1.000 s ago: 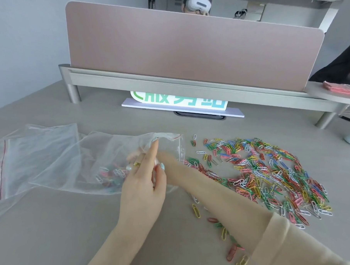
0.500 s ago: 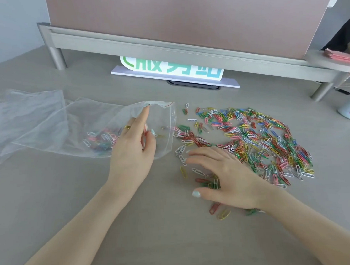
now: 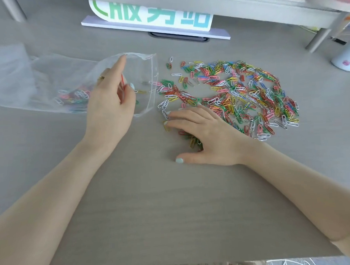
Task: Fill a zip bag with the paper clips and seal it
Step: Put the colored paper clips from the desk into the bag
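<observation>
Head view: right hand (image 3: pixel 208 135) flat, fingers spread on paper clips (image 3: pixel 238 93) on grey desk (image 3: pixel 153 203). Left hand (image 3: pixel 110 103) pinches the zip bag (image 3: pixel 67 81) mouth agape; some clips inside. Green-lettered sign (image 3: pixel 153 15) behind.

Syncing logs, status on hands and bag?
Left hand grips zip bag mouth, held open. Right hand flat over loose clips at pile edge. Few clips in bag, unsealed. Nothing in the way.
</observation>
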Demonstrator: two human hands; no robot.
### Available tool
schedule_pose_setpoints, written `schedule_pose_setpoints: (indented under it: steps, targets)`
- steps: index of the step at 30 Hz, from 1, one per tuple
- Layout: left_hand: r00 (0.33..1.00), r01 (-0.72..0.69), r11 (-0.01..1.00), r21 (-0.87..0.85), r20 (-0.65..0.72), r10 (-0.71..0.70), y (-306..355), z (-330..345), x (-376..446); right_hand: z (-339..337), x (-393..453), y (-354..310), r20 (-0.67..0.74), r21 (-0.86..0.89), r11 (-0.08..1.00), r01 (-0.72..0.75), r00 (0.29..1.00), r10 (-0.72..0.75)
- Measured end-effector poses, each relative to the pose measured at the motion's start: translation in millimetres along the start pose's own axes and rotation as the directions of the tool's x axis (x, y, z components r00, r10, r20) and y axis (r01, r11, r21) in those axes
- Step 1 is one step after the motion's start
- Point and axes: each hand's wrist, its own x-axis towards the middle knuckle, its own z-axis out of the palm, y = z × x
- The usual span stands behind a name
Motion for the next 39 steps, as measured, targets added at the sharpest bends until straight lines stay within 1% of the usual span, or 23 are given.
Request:
schedule_pose_setpoints:
  steps: [3, 11, 14, 17, 20, 24, 28, 36, 39]
  targets:
    - [1.000, 0.002, 1.000, -0.002, 0.002, -0.002, 0.6, 0.7, -0.2, 1.2, 18.4, 10.6, -0.056, -0.013, 0.999, -0.041, 0.998, 0.041]
    - [1.000, 0.026, 1.000, -0.008, 0.006, -0.026, 0.9, -0.9, 0.0, 0.7, 61.3, 31.6, -0.118, -0.043, 0.973, -0.225, 0.969, 0.218]
    - [1.000, 0.029, 1.000, -0.010, 0.006, -0.028, 0.3, -1.3, -0.3, -2.3, 69.8, 38.0, -0.101, -0.050, 0.955, -0.293, 0.953, 0.287]
    - [0.999, 0.051, 0.998, -0.022, -0.016, -0.052, -0.8, -2.9, 0.9, -3.4, 76.5, 42.1, -0.083, -0.021, 0.942, -0.335, 0.940, 0.332]
    - [0.998, 0.039, 0.999, -0.025, -0.049, -0.040, -1.4, -4.7, 1.6, -1.5, 78.3, 45.1, -0.113, -0.022, 0.954, -0.300, 0.949, 0.296]
    - [1.000, 0.024, 0.999, -0.032, -0.018, -0.025, -2.9, -2.2, 0.5, 3.0, 79.0, 51.2, -0.166, 0.004, 0.974, -0.225, 0.961, 0.223]
    - [1.000, 0.021, 0.999, -0.040, -0.013, -0.021, -0.2, -3.8, -0.3, 3.9, 81.1, 51.6, -0.218, 0.052, 0.981, -0.187, 0.956, 0.194]
    - [0.998, 0.051, 0.998, -0.031, -0.027, -0.052, -1.0, -3.5, 0.3, -4.0, 78.2, 38.1, -0.219, -0.006, 0.966, -0.259, 0.943, 0.251]
    - [0.998, 0.059, 0.996, -0.062, -0.017, -0.060, -0.7, -1.9, -0.1, -6.7, 78.5, 35.1, -0.206, -0.018, 0.962, -0.272, 0.943, 0.263]
